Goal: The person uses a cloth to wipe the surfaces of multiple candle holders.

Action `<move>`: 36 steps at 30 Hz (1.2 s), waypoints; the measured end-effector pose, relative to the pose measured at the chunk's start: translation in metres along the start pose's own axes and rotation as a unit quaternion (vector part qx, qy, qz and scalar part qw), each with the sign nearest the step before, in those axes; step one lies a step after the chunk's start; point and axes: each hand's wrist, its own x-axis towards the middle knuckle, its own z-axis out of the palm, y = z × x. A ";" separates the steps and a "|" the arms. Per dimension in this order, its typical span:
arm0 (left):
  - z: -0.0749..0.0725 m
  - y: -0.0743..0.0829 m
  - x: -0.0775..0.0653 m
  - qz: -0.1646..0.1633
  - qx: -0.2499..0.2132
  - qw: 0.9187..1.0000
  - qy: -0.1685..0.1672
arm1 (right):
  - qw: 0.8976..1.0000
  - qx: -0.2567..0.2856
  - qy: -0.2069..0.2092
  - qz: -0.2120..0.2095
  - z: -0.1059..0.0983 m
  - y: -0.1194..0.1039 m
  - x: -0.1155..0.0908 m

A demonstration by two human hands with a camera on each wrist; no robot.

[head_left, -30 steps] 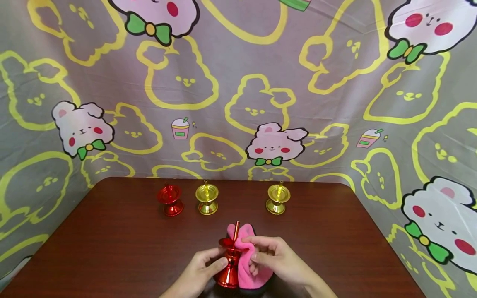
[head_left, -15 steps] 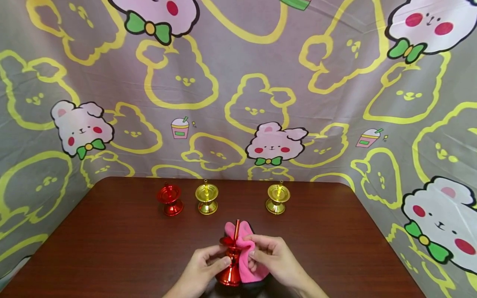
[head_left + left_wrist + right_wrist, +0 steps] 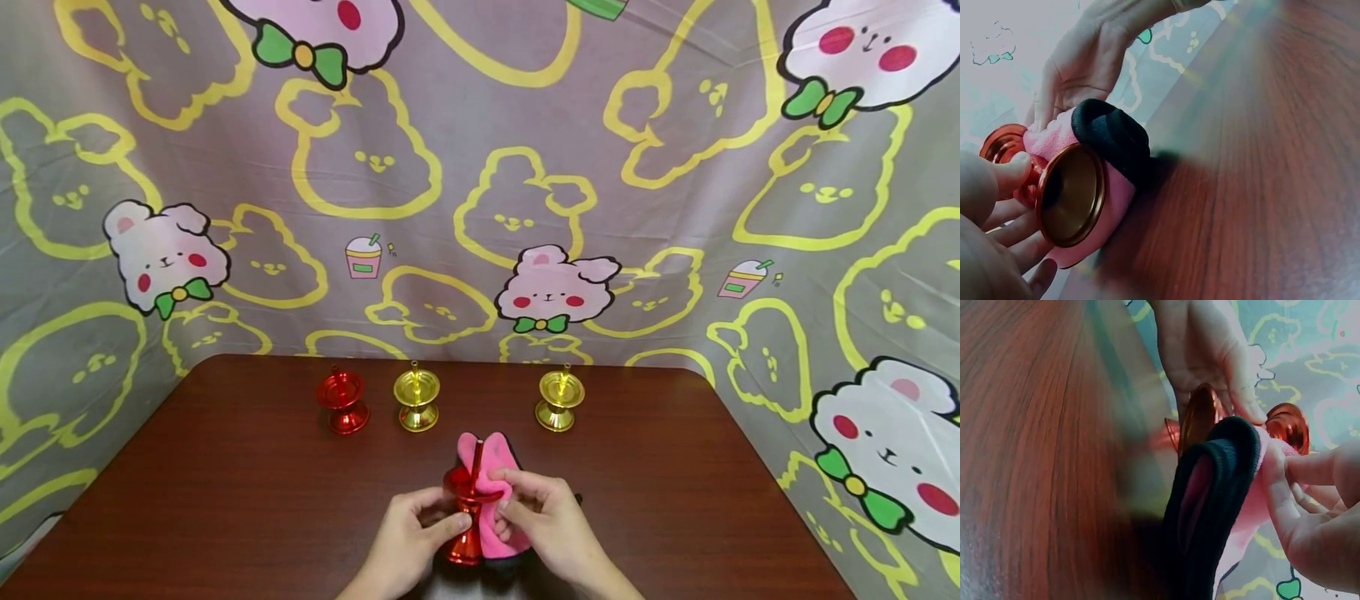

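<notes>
My left hand (image 3: 412, 529) grips a shiny red candle holder (image 3: 467, 546) by its waist, thumb across the front. In the left wrist view the hollow underside of its base (image 3: 1072, 197) faces the camera, raised off the table. A pink cloth (image 3: 491, 540) with a dark backing wraps the holder's right side below the dish. My right hand (image 3: 553, 521) pinches this cloth between thumb and fingers, against the holder. The right wrist view shows the cloth's dark folded edge (image 3: 1229, 459) hanging below those fingers, partly hiding the red base.
Along the back of the brown table (image 3: 225, 467) stand another red candle holder (image 3: 345, 415), a gold one (image 3: 417, 408) beside it, and a second gold one (image 3: 557, 408) farther right. A cartoon-printed curtain (image 3: 420, 167) rises behind and at both sides.
The red candle holder and cloth have shifted slightly away from me, and the holder's dish now shows more of its top. My left hand has moved a little right, my right hand a little left.
</notes>
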 end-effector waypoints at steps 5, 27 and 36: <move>0.000 0.002 0.002 0.008 0.036 0.999 0.040 | 0.999 0.002 -0.006 0.037 0.005 -0.010 -0.001; -0.021 0.002 -0.002 -0.006 0.016 0.998 -0.062 | 0.994 0.018 -0.069 0.085 -0.009 -0.011 -0.001; -0.017 0.007 -0.002 0.002 0.050 0.998 -0.026 | 0.992 0.070 -0.047 0.097 -0.006 -0.011 0.003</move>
